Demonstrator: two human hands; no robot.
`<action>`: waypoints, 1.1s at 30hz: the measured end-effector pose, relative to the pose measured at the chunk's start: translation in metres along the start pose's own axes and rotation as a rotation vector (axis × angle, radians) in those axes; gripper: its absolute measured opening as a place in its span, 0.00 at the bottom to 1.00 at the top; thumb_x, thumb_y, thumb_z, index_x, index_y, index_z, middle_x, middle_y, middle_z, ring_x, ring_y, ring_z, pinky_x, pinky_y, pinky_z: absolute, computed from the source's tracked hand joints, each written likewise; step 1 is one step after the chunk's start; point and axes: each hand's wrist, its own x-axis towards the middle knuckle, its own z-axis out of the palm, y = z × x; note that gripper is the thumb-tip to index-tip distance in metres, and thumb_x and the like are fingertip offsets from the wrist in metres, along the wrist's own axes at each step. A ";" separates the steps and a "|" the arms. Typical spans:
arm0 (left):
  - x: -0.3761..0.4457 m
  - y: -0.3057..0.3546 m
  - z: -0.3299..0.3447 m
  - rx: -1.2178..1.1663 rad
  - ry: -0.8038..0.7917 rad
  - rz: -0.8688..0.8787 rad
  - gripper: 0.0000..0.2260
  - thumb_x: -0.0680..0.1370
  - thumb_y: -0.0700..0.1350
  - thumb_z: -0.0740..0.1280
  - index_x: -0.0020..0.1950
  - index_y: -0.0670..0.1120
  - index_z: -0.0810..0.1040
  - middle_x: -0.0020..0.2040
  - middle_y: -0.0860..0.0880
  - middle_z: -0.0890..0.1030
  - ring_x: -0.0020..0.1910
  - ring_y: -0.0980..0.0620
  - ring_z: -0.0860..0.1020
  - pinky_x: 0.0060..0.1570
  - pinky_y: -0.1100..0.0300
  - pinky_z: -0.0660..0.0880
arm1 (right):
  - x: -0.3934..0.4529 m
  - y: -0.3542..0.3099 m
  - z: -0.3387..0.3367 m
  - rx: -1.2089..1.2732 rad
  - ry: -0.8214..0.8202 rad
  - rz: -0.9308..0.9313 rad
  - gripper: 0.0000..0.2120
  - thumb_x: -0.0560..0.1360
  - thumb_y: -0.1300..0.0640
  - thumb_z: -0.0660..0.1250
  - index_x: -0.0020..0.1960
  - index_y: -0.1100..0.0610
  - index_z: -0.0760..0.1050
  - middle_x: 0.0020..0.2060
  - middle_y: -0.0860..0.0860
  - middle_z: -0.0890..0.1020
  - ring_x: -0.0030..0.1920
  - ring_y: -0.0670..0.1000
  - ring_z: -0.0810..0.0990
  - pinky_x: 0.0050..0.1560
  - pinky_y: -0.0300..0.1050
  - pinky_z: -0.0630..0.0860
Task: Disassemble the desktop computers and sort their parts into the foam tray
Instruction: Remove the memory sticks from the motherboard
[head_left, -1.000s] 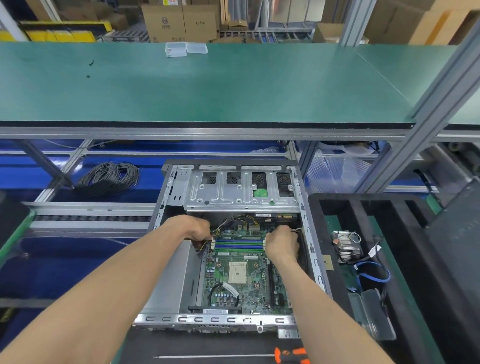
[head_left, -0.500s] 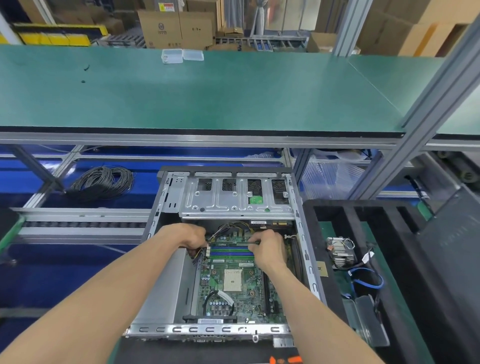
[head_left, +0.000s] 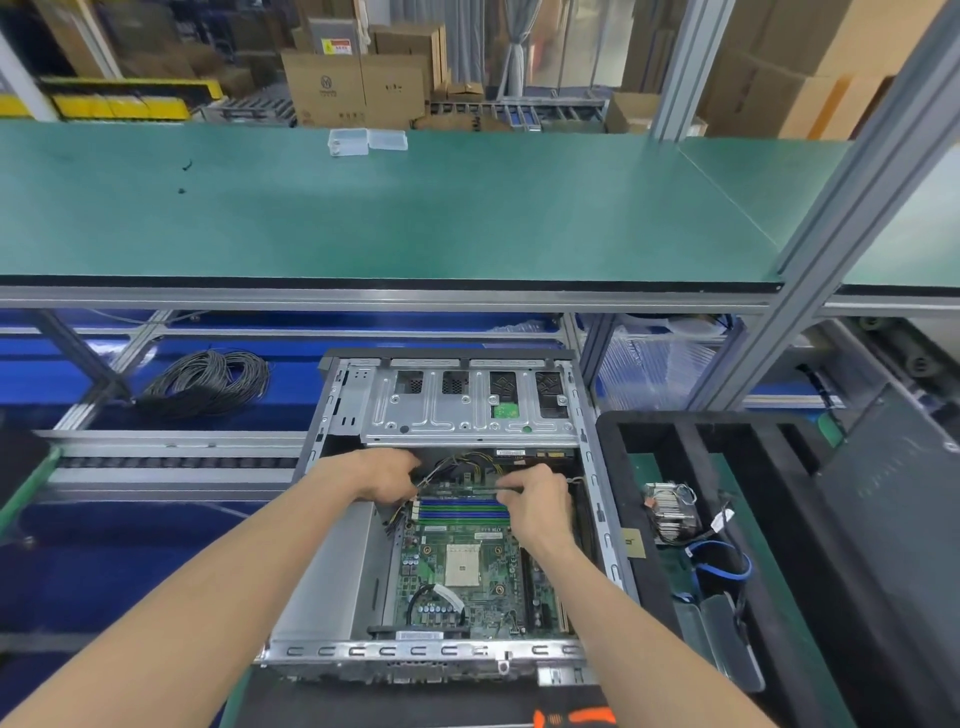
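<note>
An open desktop case lies in front of me with its green motherboard exposed. Blue and green memory slots cross the board. My left hand and my right hand each pinch one end of a thin memory module, which sits just behind the slots near the silver drive cage. To the right of the case stands the black foam tray. It holds a heatsink and a blue cable.
A screwdriver with an orange handle lies at the near edge. A coil of black cable rests on the blue surface to the left. A green shelf overhangs the back, carrying small clear boxes. A dark panel leans at the far right.
Both hands have moved slightly toward the drive cage. The right hand came inward from the slot end, and the thin module now shows between the fingertips.
</note>
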 end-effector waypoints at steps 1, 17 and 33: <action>-0.003 0.001 0.000 -0.008 0.014 0.030 0.20 0.83 0.45 0.61 0.76 0.49 0.68 0.72 0.46 0.74 0.66 0.46 0.75 0.67 0.51 0.72 | -0.003 -0.001 -0.002 0.003 -0.009 -0.007 0.09 0.79 0.61 0.70 0.58 0.57 0.84 0.53 0.56 0.85 0.37 0.48 0.78 0.37 0.36 0.73; -0.071 0.034 -0.030 -0.342 0.406 0.237 0.07 0.79 0.47 0.71 0.40 0.50 0.82 0.33 0.54 0.82 0.31 0.61 0.75 0.37 0.60 0.70 | -0.056 -0.010 -0.052 0.242 -0.158 -0.085 0.11 0.71 0.62 0.76 0.39 0.49 0.77 0.31 0.48 0.81 0.31 0.45 0.76 0.33 0.37 0.74; -0.054 0.096 -0.007 -0.787 0.353 0.264 0.06 0.81 0.47 0.68 0.50 0.47 0.82 0.44 0.53 0.87 0.46 0.54 0.85 0.45 0.59 0.80 | -0.056 0.052 -0.166 0.602 0.111 0.084 0.12 0.74 0.61 0.73 0.32 0.56 0.81 0.24 0.41 0.75 0.28 0.42 0.72 0.34 0.40 0.66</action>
